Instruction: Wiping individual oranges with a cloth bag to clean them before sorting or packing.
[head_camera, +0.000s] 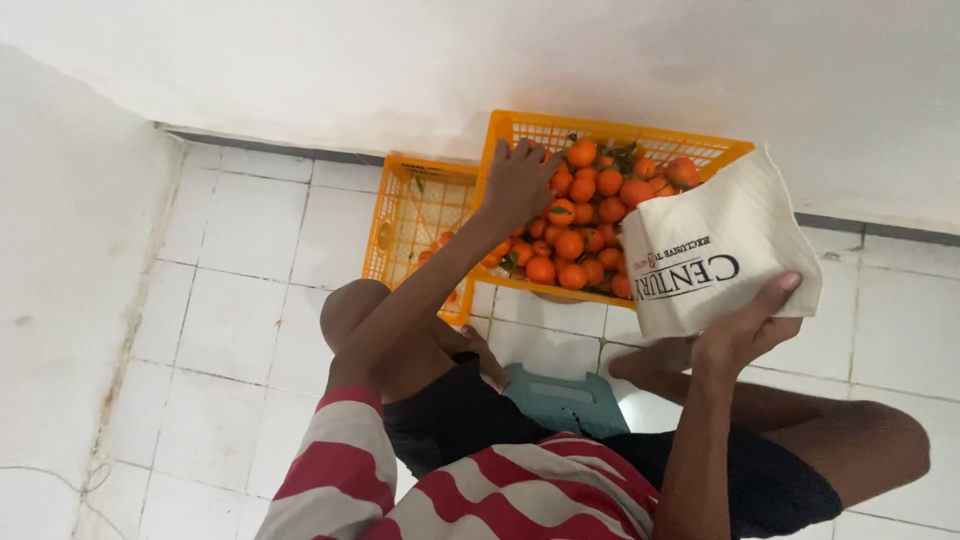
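My left hand (520, 180) reaches forward into an orange plastic crate (520, 126) and rests palm down on its pile of small oranges (580, 225); I cannot see whether the fingers grip a fruit. My right hand (745, 330) holds a cream cloth bag (715, 250) with dark print by its lower edge, lifted over the crate's right side. I sit on the tiled floor with bare knees apart, in a red and white striped shirt and dark shorts.
A second orange crate (415, 215), holding only a few oranges, stands left of the full one. Both stand against a white wall (400, 70). A teal flat object (565, 400) lies between my legs. Another white wall is at the left.
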